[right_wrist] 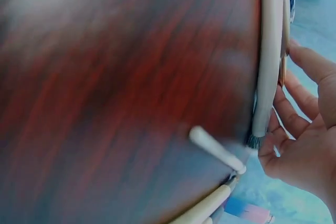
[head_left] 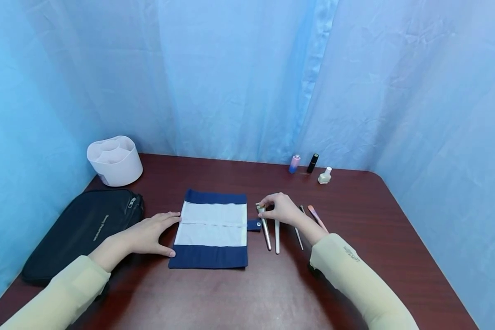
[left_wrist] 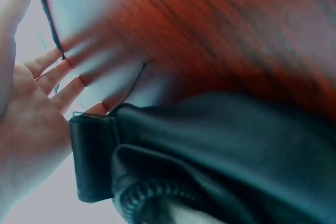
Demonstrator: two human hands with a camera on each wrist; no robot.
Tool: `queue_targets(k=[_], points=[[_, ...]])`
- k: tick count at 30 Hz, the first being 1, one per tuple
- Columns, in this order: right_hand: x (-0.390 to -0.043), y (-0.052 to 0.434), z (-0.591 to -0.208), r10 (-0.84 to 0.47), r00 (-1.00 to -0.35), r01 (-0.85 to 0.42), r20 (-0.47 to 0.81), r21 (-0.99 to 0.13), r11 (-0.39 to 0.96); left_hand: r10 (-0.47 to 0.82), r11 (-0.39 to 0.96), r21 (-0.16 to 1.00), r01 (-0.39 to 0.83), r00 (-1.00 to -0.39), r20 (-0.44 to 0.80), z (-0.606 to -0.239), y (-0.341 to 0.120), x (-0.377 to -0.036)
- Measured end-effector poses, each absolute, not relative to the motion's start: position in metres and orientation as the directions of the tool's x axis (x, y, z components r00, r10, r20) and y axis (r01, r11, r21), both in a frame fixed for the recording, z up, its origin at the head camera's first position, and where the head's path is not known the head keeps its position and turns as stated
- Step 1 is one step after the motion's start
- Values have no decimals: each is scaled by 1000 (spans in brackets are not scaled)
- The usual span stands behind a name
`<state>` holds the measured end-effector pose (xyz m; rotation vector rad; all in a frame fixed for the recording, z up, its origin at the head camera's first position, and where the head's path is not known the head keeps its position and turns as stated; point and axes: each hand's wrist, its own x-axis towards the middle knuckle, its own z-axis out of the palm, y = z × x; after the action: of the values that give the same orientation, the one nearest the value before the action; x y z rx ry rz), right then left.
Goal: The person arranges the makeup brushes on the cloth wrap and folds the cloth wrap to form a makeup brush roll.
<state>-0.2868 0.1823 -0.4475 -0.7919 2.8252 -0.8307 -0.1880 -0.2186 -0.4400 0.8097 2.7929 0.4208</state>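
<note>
Left hand (head_left: 150, 233): lay flat on the table (head_left: 354, 215), fingers straight and spread, fingertips against the left edge of the fabric roll (head_left: 212, 229), thumb near its lower left corner. Nothing gripped. In the left wrist view, blurred, same hand (left_wrist: 31, 124) seen palm-side, fingers extended toward the pale cloth, with the black bag (left_wrist: 220, 161) directly alongside.

Right hand (head_left: 281, 208): positioned just right of the roll, fingers curled down, fingertips pinching the head end of a makeup brush (head_left: 265, 227). Brush handle lay on the tabletop, pointing toward the person. In the right wrist view, right hand (right_wrist: 304, 140) seen next to a long pale handle; exact contact unclear owing to blur.

Fabric roll: spread open and flat at table centre, navy bands at top and bottom, white pocket panel between, small navy snap tab (head_left: 254, 224) protruding at its right edge, close to the pinched brush.

Second brush (head_left: 277, 236), white handle, lay just beside the first, roughly parallel. Thin dark-tipped tool (head_left: 299, 231) and pink-handled brush (head_left: 316, 217) lay farther right, partly hidden by the wrist.

Black zippered bag (head_left: 82, 229): at left table edge, beside the left forearm. White divided organiser (head_left: 114, 160): at the far left corner. Three small bottles at the far edge: pink and blue (head_left: 294, 163), black (head_left: 312, 163), pale cream (head_left: 324, 175). Blue curtain (head_left: 247, 78) behind and on both sides.
</note>
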Motion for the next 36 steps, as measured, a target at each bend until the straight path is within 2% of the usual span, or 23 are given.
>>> queue_targets(k=[8,15,19,29,36], points=[[-282,179,-443,-382,-924,-301,6,-627,718,536,817,316,483,-838,-103,-445,-216,-190],[-275,177,-436,-297,-954,-218,30,-750,625,530,825,295,483,-842,-104,-447,-216,-190],[-273,174,-426,-278,-957,-235,87,-794,560,526,826,295,481,-845,-97,-446,-216,-189],[-273,160,-402,-306,-922,-361,236,-809,463,523,826,298,479,-848,-85,-445,-217,-189],[-271,124,-380,-315,-917,-357,247,-861,363,522,828,289,480,-849,-87,-444,-217,-193]])
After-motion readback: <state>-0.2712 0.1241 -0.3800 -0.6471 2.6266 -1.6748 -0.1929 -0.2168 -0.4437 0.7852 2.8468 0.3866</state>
